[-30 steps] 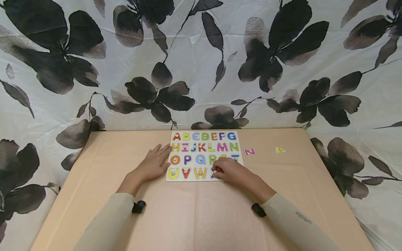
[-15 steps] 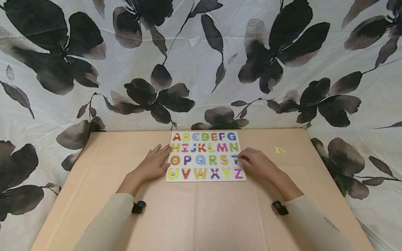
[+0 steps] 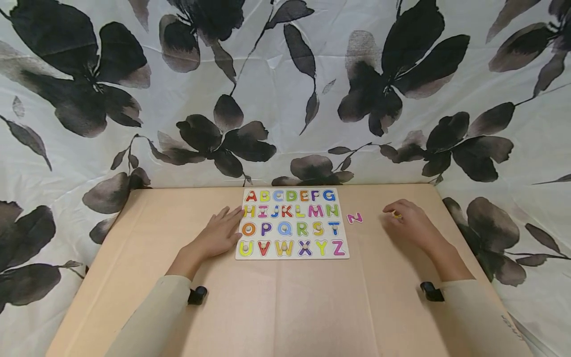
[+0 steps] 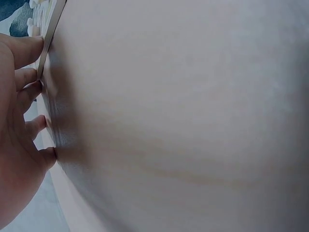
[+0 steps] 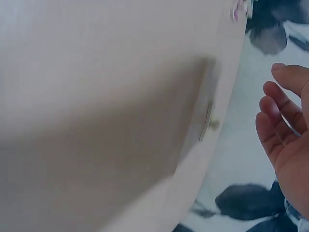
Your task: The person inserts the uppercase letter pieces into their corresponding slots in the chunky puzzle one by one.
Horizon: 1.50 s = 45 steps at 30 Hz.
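An alphabet puzzle board [image 3: 292,256] with coloured letters lies at the far middle of the tan table [image 3: 285,307]. My left hand [image 3: 221,229] lies flat beside it, straight fingers touching its left edge [image 4: 50,29]; the left wrist view shows those fingers [image 4: 26,77] on the table. A loose pink letter piece [image 3: 354,217] lies just right of the board. Farther right, my right hand [image 3: 401,217] hovers over a small yellow letter piece [image 3: 396,214]. In the right wrist view the yellow piece [image 5: 211,124] lies on the table apart from my loosely curled fingers [image 5: 282,116].
A white sheet with dark flowers [image 3: 285,99] hangs behind and drapes round the table. The table's right edge runs close to my right hand. Black wrist cameras [image 3: 197,295] [image 3: 431,291] sit on both beige sleeves.
My right hand left the board's bottom row, passed the pink piece and now hovers over the yellow piece at the right. The left hand has stayed put.
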Tool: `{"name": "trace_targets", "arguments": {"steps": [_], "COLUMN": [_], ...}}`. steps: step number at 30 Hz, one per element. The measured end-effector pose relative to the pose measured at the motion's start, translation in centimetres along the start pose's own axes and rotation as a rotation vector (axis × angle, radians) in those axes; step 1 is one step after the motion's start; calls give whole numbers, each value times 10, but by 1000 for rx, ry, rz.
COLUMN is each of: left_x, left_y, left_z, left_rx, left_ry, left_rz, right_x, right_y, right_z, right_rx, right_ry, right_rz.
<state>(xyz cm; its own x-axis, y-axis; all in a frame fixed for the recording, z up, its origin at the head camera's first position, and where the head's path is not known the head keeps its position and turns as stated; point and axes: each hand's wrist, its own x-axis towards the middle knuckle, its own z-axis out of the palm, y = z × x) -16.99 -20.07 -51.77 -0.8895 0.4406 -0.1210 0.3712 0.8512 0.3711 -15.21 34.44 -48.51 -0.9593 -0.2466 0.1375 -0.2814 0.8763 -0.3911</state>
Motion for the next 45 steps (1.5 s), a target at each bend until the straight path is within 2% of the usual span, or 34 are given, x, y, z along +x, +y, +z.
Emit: {"name": "trace_targets", "arguments": {"steps": [6,13,21,28,33,38,45], "left_x": [1,-1,-3,-3,-3,-3,-3], "left_y": [-2,-4,-1,1,2,1,1], "left_z": [0,3,6,4,2,1,2], "left_rx": [1,-5,-7,9,14,15,18], "left_ry": [6,19,16,26,28,29,20], "left_rz": [0,5,6,7,-2,0,8], "right_x": [2,8,2,1,2,2,5], "right_y": [22,37,46,50,46,31,-3], "right_z": [-12,-5,8,11,8,7,16], "right_rx": [-12,-52,-85,-70,-55,-28,-26], "right_ry": [-36,-91,-26,-4,-23,-48,-33], "right_rz": [32,45,18,51,81,99,18]}}
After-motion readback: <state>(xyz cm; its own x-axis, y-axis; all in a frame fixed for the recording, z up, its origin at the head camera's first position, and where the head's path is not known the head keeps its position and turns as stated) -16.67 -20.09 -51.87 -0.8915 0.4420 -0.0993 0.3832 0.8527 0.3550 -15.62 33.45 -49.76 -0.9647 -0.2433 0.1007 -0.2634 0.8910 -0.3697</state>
